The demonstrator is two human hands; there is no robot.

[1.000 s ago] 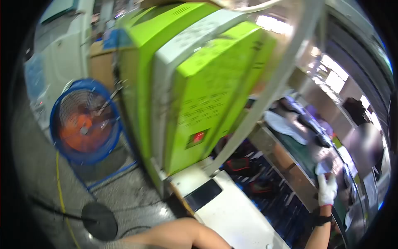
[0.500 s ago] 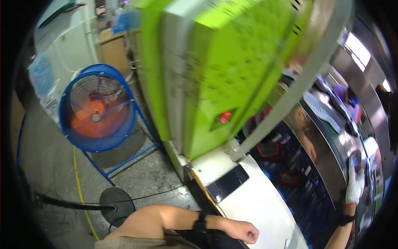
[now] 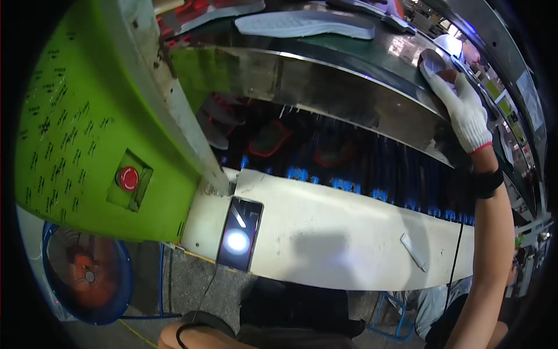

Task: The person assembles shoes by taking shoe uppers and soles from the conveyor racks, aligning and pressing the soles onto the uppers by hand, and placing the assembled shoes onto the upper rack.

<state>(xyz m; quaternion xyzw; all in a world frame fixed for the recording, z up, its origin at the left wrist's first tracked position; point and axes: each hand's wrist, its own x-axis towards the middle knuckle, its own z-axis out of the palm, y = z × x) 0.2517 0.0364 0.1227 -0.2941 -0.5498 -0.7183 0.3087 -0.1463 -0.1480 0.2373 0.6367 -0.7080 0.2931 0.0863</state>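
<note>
My right hand (image 3: 469,119) wears a white knit glove with a red cuff and reaches over the metal edge of the upper shelf at the right. Its fingers and thumb close around the end of a grey shoe sole (image 3: 429,61); part of it is hidden by the glove. To the left on the shelf lies a pale grey shoe sole (image 3: 305,25). My left hand is out of view; only bare skin shows at the bottom left edge.
A phone (image 3: 239,234) and a small white tube (image 3: 413,252) lie on the white ledge (image 3: 325,262). At left stand a green panel with a red stop button (image 3: 127,178) and a blue-framed fan (image 3: 87,273). Dark shoe parts (image 3: 270,138) sit beneath the shelf.
The view has swung right toward the ledge and shelf. My bare left hand, earlier curled over the ledge, has left the picture. My gloved right hand now shows more fully, on a sole.
</note>
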